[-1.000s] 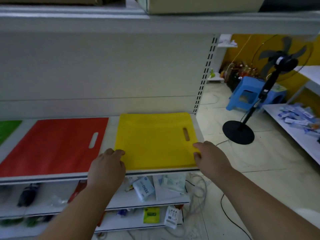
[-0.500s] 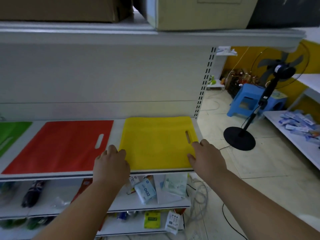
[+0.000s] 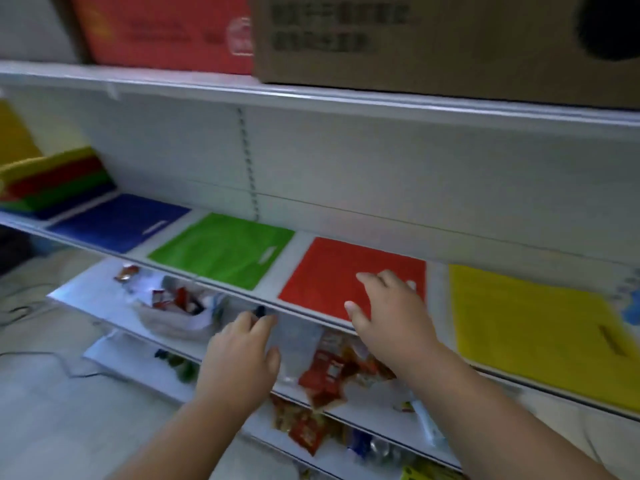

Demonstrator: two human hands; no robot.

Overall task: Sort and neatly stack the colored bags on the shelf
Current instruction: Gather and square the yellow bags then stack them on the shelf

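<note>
Flat bags lie in a row on the white shelf [image 3: 294, 308]: blue bag [image 3: 117, 221], green bag [image 3: 221, 249], red bag [image 3: 332, 271] and yellow bag [image 3: 540, 330]. A mixed stack of colored bags [image 3: 59, 183] sits at the far left end. My right hand [image 3: 388, 313] hovers over the red bag's front right part, fingers spread and relaxed, holding nothing. In front of the shelf edge, below the gap between the green and red bags, is my left hand [image 3: 242, 358], fingers loose and empty.
Above, an upper shelf [image 3: 311, 95] carries a red box [image 3: 162, 29] and a brown cardboard box [image 3: 433, 43]. Lower shelves [image 3: 114, 299] hold snack packets [image 3: 329, 372] and a clear bag of small items [image 3: 176, 310]. Cables lie on the floor at the left.
The view has swung left along the shelf. Both hands have left the yellow bag; the right hand is now over the red bag and the left hand is before the shelf edge.
</note>
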